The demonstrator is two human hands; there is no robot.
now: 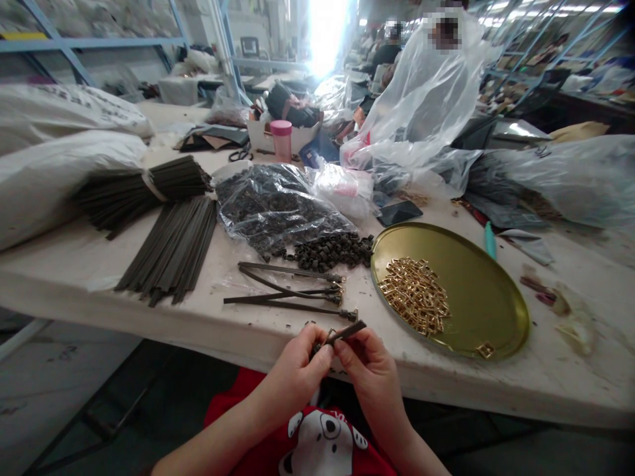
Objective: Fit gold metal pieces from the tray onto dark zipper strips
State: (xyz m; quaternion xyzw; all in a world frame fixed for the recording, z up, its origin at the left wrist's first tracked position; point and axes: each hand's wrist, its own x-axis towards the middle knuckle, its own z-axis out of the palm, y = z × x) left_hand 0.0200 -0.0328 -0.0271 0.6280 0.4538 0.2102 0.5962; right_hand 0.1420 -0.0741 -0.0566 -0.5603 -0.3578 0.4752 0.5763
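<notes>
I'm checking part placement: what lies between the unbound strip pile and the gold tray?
The head view shows buckled straps, with small dark loops and a clear plastic bag beyond.

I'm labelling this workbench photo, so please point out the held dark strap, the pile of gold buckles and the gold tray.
Held dark strap (351,329): head view, near its free end.
Pile of gold buckles (417,296): head view, middle of the heap.
Gold tray (479,291): head view, bare base.

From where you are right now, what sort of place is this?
Likely a workshop or factory for strapped accessories: dark strips lie stacked on the table, a tray holds a pile of gold-coloured buckles, and shelving stands behind.
</notes>
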